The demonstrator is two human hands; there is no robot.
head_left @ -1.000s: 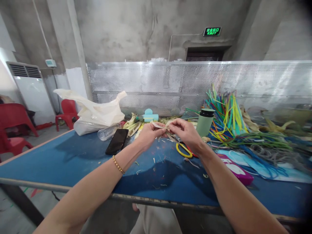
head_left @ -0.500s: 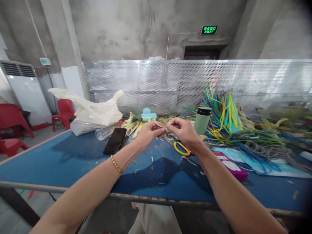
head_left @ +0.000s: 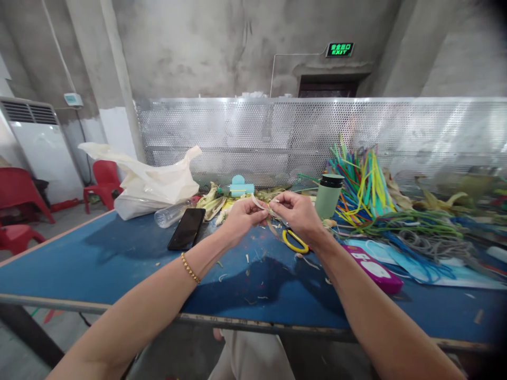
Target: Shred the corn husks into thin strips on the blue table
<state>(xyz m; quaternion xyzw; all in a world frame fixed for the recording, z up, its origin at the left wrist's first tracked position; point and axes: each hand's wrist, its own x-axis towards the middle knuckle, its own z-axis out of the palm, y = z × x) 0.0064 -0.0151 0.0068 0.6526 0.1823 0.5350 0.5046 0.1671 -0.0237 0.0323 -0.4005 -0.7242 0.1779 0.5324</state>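
Above the blue table (head_left: 130,274), my left hand (head_left: 241,219) pinches a thin pale strip (head_left: 256,202) that looks like corn husk. Its loose end curls up past the thumb, and another end hangs beneath the hands. Close beside it, my right hand (head_left: 300,212) is closed with thumb and forefinger on the same strip; the exact grip point is partly hidden by the fingers. Below my right hand lie scissors with a yellow handle (head_left: 296,250), their blades mostly covered. Small pale scraps (head_left: 247,258) are scattered on the tabletop.
Left of my hands are a black phone (head_left: 186,228), a clear bottle (head_left: 168,215) and a white plastic bag (head_left: 158,182). To the right stand a green tumbler (head_left: 328,198), colourful strips (head_left: 376,184), tangled cords (head_left: 428,229) and a purple packet (head_left: 376,269). Husks (head_left: 212,203) lie behind.
The view has shifted slightly to the right. Both hands stay together on the strip, with small finger movements; the strip's loose end now stands up more above my left hand.
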